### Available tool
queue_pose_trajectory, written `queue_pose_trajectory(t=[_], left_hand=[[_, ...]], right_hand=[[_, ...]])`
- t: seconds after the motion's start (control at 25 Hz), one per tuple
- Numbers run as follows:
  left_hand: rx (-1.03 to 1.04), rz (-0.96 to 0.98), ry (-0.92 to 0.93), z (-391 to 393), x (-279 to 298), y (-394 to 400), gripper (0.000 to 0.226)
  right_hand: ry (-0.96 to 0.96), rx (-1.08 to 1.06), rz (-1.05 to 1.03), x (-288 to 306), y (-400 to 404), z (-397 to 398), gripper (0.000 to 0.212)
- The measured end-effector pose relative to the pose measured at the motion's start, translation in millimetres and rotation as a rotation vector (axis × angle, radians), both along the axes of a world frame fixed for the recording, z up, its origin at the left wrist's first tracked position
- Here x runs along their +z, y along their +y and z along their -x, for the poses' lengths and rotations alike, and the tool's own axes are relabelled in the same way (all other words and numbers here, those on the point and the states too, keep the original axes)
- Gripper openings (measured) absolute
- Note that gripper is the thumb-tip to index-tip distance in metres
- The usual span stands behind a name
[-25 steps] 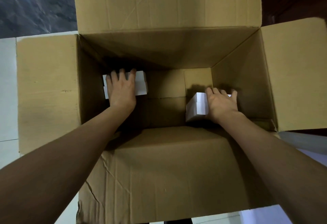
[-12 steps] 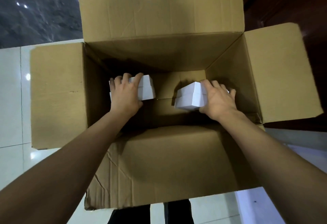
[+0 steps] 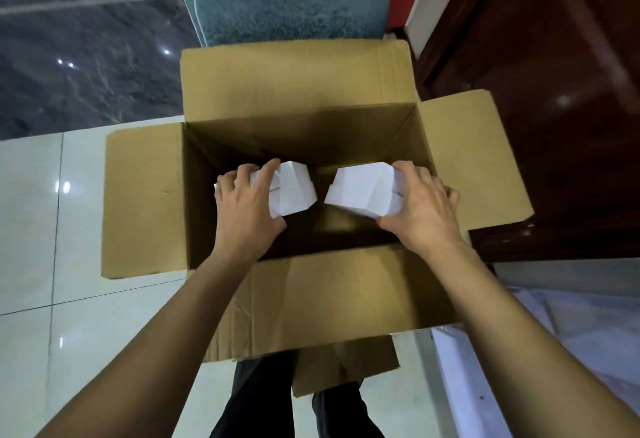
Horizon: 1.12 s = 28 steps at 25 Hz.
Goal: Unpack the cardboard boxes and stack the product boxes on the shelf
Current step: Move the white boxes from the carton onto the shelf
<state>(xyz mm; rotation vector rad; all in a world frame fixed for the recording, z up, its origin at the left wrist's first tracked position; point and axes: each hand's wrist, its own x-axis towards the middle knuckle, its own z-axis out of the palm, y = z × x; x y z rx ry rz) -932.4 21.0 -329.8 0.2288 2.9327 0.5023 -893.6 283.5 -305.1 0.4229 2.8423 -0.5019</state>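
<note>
My left hand (image 3: 247,210) grips a white product box (image 3: 292,191) and my right hand (image 3: 424,209) grips another white box (image 3: 362,190), both over the open cardboard box (image 3: 298,91), whose flaps spread outward around my hands.

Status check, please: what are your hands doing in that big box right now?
Left hand grips white boxes. Right hand grips white boxes. Both held over open cardboard box. Nothing in the way.
</note>
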Motion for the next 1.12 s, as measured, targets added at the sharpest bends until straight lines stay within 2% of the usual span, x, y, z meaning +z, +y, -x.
queue_pose_trajectory(t=[0.28, 0.6, 0.92, 1.12], left_hand=[[0.024, -0.031, 0.177, -43.5, 61.7, 13.4, 0.092], [0.085, -0.165, 0.279, -97.1, 120.8, 28.0, 0.096], [0.179, -0.185, 0.249, -137.0, 169.4, 38.6, 0.100], [0.140, -0.236, 0.247, -147.0, 196.7, 39.6, 0.094]], right_hand=[[0.167, -0.038, 0.027, 58.7, 2.4, -50.7, 0.088], [0.323, -0.116, 0.074, 118.0, 10.8, -100.6, 0.090], [0.358, -0.140, 0.131, 173.1, 20.9, -149.5, 0.091], [0.372, -0.195, 0.130, 193.3, 22.3, -168.2, 0.093]])
